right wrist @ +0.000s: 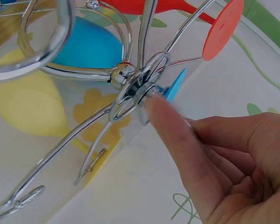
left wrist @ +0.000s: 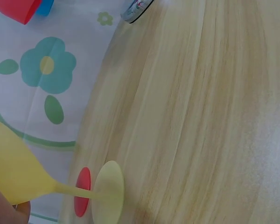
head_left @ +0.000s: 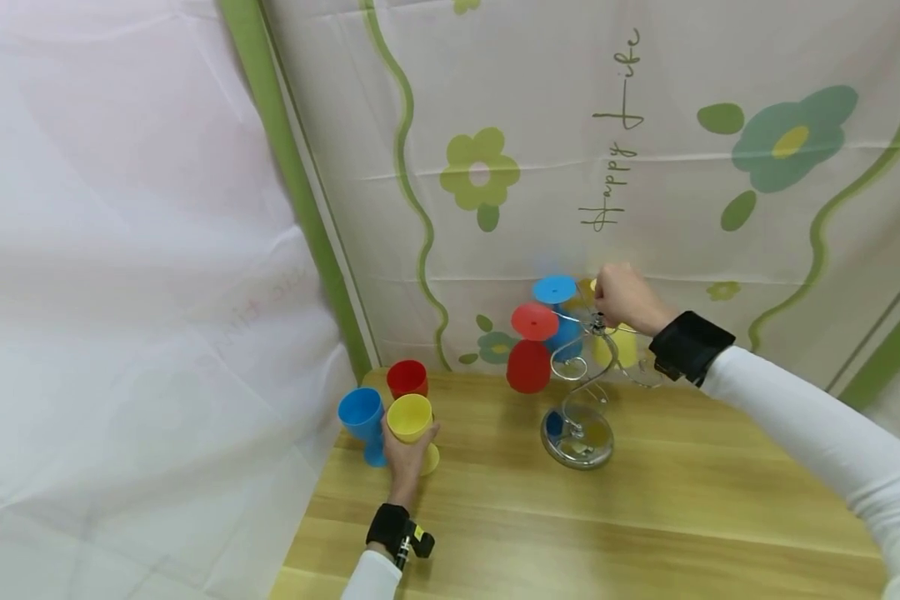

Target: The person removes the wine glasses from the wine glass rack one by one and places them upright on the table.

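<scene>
My left hand (head_left: 407, 460) holds a yellow goblet (head_left: 410, 419) upright at the table's left side. Its bowl and round foot also show in the left wrist view, with only a bit of the hand. A blue goblet (head_left: 361, 411) and a red goblet (head_left: 407, 379) stand close beside it. My right hand (head_left: 630, 300) grips the top of a chrome goblet rack (head_left: 577, 442), its digits at the central knob (right wrist: 144, 93). Upside down on the rack's arms hang a red goblet (head_left: 528, 367), a blue goblet (head_left: 566, 337) and a yellow goblet (right wrist: 28, 98).
The wooden table (head_left: 495, 517) carries the rack and goblets. A printed curtain (head_left: 540, 108) hangs right behind the rack, and a white cloth (head_left: 135, 250) closes off the left side. Curved rack arms stick out on several sides.
</scene>
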`<state>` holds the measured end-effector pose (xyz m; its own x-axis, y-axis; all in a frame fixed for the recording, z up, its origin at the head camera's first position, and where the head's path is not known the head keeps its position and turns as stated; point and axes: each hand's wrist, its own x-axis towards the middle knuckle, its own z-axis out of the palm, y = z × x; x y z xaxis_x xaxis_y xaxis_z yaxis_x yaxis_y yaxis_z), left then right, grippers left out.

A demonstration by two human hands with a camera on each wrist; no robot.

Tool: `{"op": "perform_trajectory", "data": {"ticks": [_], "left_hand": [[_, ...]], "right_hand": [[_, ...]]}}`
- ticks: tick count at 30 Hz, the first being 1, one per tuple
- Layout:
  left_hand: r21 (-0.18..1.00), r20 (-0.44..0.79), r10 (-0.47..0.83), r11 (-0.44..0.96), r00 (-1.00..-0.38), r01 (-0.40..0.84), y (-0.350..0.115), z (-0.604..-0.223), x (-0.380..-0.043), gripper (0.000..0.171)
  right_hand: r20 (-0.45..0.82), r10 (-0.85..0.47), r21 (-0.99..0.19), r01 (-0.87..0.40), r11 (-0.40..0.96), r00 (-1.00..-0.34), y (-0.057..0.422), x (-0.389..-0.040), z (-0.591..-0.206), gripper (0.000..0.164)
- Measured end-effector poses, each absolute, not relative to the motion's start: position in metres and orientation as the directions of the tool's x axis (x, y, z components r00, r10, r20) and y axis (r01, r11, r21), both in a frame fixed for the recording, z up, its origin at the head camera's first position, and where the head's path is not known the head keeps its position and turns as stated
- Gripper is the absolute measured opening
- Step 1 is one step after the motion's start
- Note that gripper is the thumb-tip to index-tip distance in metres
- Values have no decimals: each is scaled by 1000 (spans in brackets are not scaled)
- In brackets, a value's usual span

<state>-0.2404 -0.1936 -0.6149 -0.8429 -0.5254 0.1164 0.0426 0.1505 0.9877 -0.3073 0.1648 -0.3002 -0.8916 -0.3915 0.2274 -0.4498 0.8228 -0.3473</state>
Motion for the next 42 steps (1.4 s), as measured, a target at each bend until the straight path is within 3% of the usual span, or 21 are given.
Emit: {"op": "perform_trajectory", "data": {"ticks": [8,19,36,38,42], "left_hand": [[990,104,-518,137,-849,38,-191,-613,-238,92],[988,117,-532,150,-839,43,-187,-615,-235,91],[992,84,-550,125,-831,18,-185,-613,-234,96],[993,75,-550,119,-832,11,-184,-611,-235,96],[994,52,-551,106,-833,-8,-183,-609,-234,98]], "right_hand": [[312,-456,-264,-537,801,-834,166,-307,-304,34],[305,-503,-266,-580,770,-808,167,-305,-311,12],[375,-559,-235,-659,714,-739,178,-309,-319,13],[378,-563,-210,-660,721,-735,179,-308,-318,20],[386,-571,-112,-651,751,-725,183,-299,-322,70]]}}
